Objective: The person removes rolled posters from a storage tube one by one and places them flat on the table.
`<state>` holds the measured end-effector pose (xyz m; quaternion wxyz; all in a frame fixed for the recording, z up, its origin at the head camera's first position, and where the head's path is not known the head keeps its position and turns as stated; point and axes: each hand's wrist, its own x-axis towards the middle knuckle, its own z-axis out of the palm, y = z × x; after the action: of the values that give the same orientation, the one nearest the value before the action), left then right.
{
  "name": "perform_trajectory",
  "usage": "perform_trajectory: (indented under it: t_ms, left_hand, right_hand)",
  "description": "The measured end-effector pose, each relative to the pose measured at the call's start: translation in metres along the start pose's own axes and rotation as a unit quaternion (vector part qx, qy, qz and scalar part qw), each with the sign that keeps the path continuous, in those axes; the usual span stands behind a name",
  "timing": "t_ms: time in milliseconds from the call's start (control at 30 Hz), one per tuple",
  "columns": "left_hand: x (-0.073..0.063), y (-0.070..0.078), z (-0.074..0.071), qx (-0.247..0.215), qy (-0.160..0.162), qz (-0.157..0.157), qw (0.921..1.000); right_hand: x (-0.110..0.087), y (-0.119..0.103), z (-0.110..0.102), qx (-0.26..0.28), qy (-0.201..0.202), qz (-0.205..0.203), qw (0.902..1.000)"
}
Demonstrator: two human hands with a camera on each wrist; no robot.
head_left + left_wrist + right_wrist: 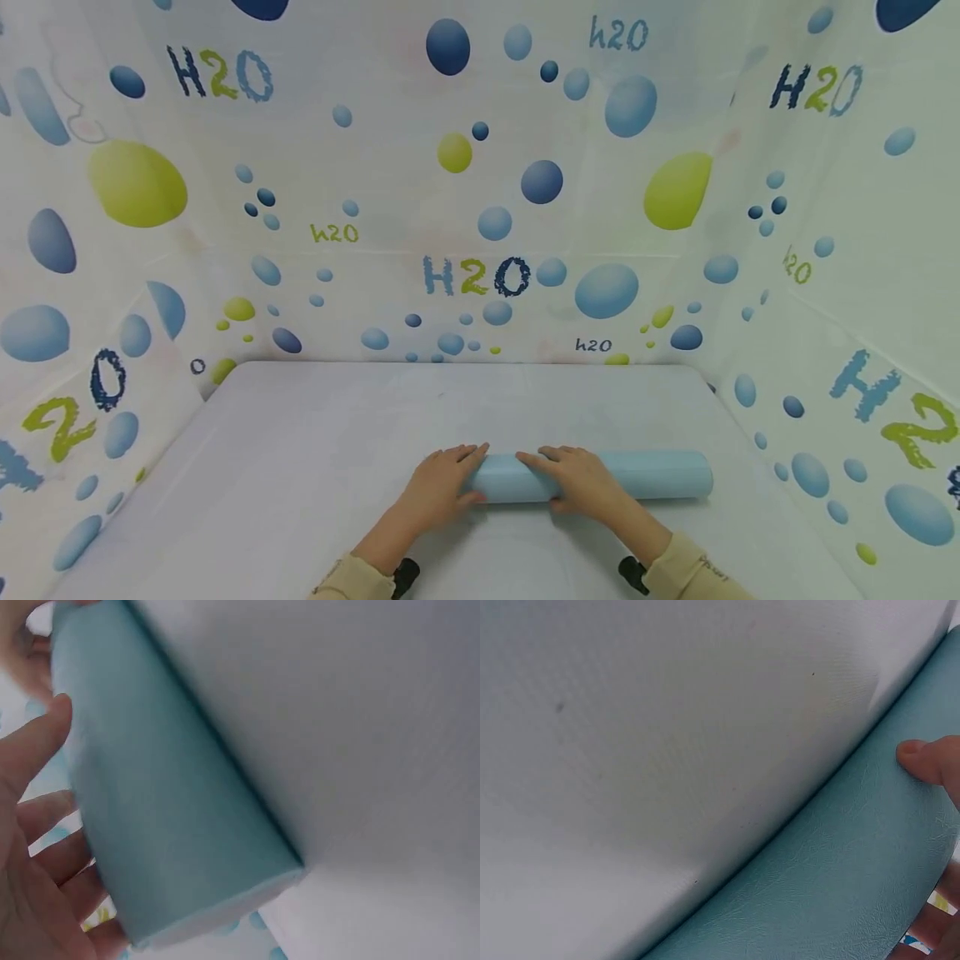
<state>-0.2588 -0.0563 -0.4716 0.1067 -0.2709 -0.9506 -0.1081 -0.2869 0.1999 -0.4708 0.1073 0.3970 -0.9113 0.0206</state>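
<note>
A light-blue roll (652, 475) with a smooth, leather-like skin lies crosswise on the white table. At its left end, my left hand (442, 483) holds it, fingers over the back and thumb at the front. My right hand (581, 483) grips the roll near its middle. In the right wrist view the thumb (922, 759) presses on the near face, while the other fingers are partly hidden behind. The left wrist view shows the roll's pale flat end (225, 915) and the left hand (45, 862) along its far side.
The white tabletop (300, 450) spreads around the roll. Behind it and at both sides stand pale sheets (397, 167) printed with blue and green drops and "H2O" lettering. Dark devices (633, 575) sit at the wrists, by the beige sleeves (690, 571).
</note>
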Motion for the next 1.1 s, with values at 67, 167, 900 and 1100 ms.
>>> perform_trajectory:
  t_ms: [67,167,900,1100]
  left_hand:
    - [-0.002,-0.005,-0.007,-0.061,-0.004,-0.024,0.9979]
    - [-0.006,-0.012,-0.016,-0.162,0.01,-0.053,0.9853]
    - [-0.035,-0.046,-0.028,-0.551,0.104,-0.34,0.7554]
    - [-0.042,-0.053,-0.022,-0.588,0.042,-0.342,0.7322]
  right_hand:
    - [0.0,-0.001,0.0,0.0,0.005,-0.001,1.0]
    - [-0.001,-0.001,0.0,0.001,0.008,0.0,1.0]
    - [0.001,0.001,0.003,0.012,0.0,0.008,0.9999]
    - [0.001,0.0,0.003,0.014,-0.005,0.012,0.9998]
